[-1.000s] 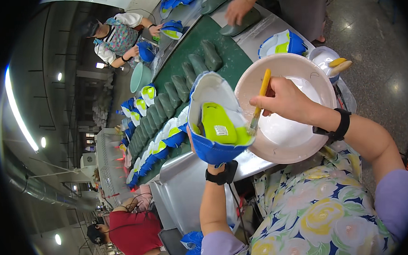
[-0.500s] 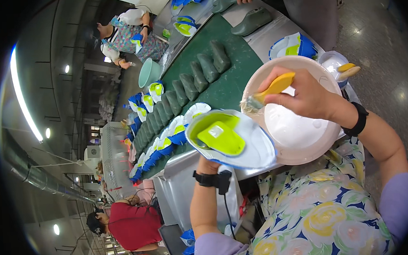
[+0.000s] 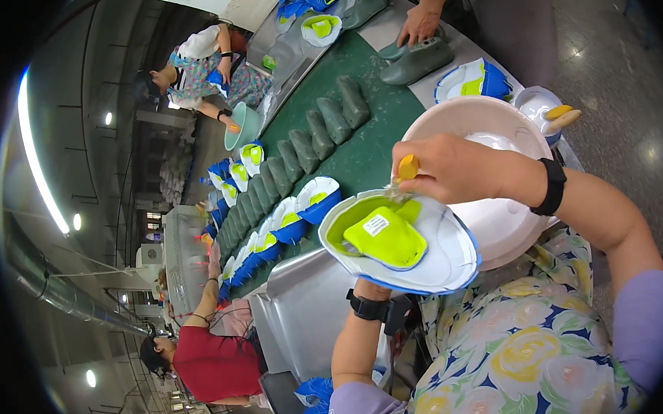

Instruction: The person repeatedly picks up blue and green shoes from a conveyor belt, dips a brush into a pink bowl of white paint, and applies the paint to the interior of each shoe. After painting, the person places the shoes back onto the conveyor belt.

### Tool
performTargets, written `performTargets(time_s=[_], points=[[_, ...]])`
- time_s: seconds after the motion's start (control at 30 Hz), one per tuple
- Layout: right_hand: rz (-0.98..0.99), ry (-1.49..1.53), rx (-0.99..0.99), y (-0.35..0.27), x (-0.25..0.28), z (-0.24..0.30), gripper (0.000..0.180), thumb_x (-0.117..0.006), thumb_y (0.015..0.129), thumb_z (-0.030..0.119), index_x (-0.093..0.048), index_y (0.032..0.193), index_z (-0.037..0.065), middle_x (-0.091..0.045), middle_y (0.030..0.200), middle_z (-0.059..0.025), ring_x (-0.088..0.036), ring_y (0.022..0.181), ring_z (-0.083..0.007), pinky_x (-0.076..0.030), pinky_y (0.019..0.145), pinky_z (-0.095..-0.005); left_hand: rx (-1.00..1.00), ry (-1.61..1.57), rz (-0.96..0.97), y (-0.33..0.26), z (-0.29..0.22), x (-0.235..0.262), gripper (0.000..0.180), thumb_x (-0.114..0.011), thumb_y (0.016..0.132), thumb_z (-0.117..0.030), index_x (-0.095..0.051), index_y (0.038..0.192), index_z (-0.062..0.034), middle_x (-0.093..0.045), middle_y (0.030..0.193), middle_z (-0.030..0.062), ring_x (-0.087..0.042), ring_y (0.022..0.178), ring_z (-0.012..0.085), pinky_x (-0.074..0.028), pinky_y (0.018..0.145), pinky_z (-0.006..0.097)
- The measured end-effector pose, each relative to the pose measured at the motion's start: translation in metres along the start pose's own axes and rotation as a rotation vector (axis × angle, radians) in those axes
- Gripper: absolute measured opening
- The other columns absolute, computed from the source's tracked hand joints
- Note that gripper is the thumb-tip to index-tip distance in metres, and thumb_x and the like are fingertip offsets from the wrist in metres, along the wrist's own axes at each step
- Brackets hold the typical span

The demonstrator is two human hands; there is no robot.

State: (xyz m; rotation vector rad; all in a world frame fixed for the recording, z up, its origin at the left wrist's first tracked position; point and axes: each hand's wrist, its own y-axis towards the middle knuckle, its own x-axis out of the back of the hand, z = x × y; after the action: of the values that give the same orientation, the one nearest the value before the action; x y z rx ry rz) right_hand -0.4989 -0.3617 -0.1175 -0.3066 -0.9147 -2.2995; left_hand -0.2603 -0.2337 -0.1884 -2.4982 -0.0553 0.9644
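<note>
Here at the near side of the bench, the right hand (image 3: 438, 168) is gripping a brush (image 3: 408, 167), its fingers curling closed around the yellow handle, and the bristles are pointing down onto the far rim of a shoe upper (image 3: 402, 237). That upper is sitting in the middle of the scene, just left of the basin, tilting with its opening up: white lining, bright green padding, a small white label, blue along the near edge. Underneath, the left hand (image 3: 371, 288) is supporting it from the near side; the upper is hiding nearly all the fingers, so I cannot tell how far they are opening or closing.

The pale basin (image 3: 533, 121) is standing right behind the right hand, with white liquid pooling inside. Farther right, a tub (image 3: 530, 101) is holding yellow-handled brushes, and another blue-and-white upper (image 3: 475, 79) is resting just left of it.

Over on the left, the green belt (image 3: 385, 84) is carrying a row of dark green lasts (image 3: 291, 155), with a row of uppers (image 3: 286, 224) lining up along its near side. At the far edge, a co-worker's hand (image 3: 419, 24) is touching a pair of lasts (image 3: 417, 61). Far left, a person in a patterned apron (image 3: 193, 68) is dipping one hand into a teal bowl (image 3: 243, 129).
</note>
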Motion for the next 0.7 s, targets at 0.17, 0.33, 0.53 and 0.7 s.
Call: performTargets(time_s=[0.17, 0.33, 0.53, 0.7], points=[[0.124, -0.015, -0.144, -0.01, 0.015, -0.008, 0.027, -0.07, 0.089, 0.019, -0.053, 0.096, -0.001, -0.066, 0.081, -0.0228, -0.066, 0.078, -0.0417, -0.051, 0.07, -0.0443, -0.048, 0.031, -0.056, -0.006, -0.012, 0.0, 0.034, -0.062, 0.101, -0.027, -0.059, 0.131, -0.0118, -0.069, 0.108, 0.0053, -0.07, 0.092, 0.0196, -0.061, 0.078, 0.038], [0.036, -0.022, -0.071, -0.013, 0.032, 0.001, 0.022, -0.069, 0.09, 0.016, -0.055, 0.098, 0.001, -0.066, 0.08, -0.0199, -0.065, 0.076, -0.0391, -0.051, 0.069, -0.0433, -0.11, 0.096, -0.108, -0.013, -0.022, 0.001, 0.034, -0.063, 0.101, -0.028, -0.06, 0.13, -0.0123, -0.07, 0.105, 0.0047, -0.071, 0.088, 0.0191, -0.061, 0.076, 0.037], [-0.011, -0.123, 0.218, -0.011, 0.012, -0.001, 0.016, -0.067, 0.091, 0.014, -0.056, 0.098, 0.006, -0.065, 0.087, -0.0164, -0.065, 0.082, -0.0381, -0.051, 0.07, -0.0425, -0.161, 0.134, -0.155, -0.01, -0.025, -0.001, 0.039, -0.061, 0.101, -0.034, -0.058, 0.133, -0.0126, -0.07, 0.11, 0.0073, -0.071, 0.092, 0.0229, -0.062, 0.078, 0.041], [0.187, -0.106, 0.068, -0.033, 0.03, 0.0, 0.018, -0.069, 0.091, 0.015, -0.056, 0.098, 0.006, -0.065, 0.087, -0.0161, -0.064, 0.082, -0.0396, -0.051, 0.07, -0.0436, -0.205, 0.194, -0.177, -0.011, -0.032, 0.037, 0.058, -0.062, 0.097, -0.043, -0.049, 0.145, -0.0136, -0.065, 0.126, 0.0113, -0.067, 0.111, 0.0304, -0.056, 0.097, 0.05]])
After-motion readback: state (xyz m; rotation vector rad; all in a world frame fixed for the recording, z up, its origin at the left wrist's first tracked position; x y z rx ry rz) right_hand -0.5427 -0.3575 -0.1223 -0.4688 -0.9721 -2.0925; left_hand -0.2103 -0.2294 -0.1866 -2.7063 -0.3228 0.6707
